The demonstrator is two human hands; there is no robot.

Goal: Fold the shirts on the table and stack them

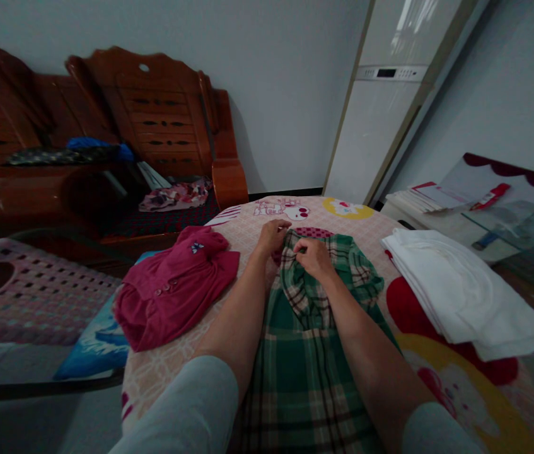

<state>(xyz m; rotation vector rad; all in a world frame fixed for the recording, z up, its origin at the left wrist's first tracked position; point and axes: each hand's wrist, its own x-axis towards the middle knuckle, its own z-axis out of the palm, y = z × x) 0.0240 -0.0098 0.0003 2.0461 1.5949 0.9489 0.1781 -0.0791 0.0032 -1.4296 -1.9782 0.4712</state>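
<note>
A green plaid garment (295, 369) lies lengthwise over the middle of the table, its far part bunched and folded. My left hand (274, 234) is closed at the far left corner of the plaid cloth, fingertips pinching its edge. Just right of it, my right hand (314, 257) pinches a fold of the same garment, thumb and fingers together. Left of my arms lies a folded crimson garment (176, 284) with buttons and a small emblem. On the right rests a folded white cloth (465, 284).
The round table has a patterned pink cover (243, 217). Behind it stand wooden seats (153, 120) with clothes on them and a tall white appliance (371, 120). A woven chair (34, 290) is at left. Papers (418, 197) and a glass shelf (512, 233) are at right.
</note>
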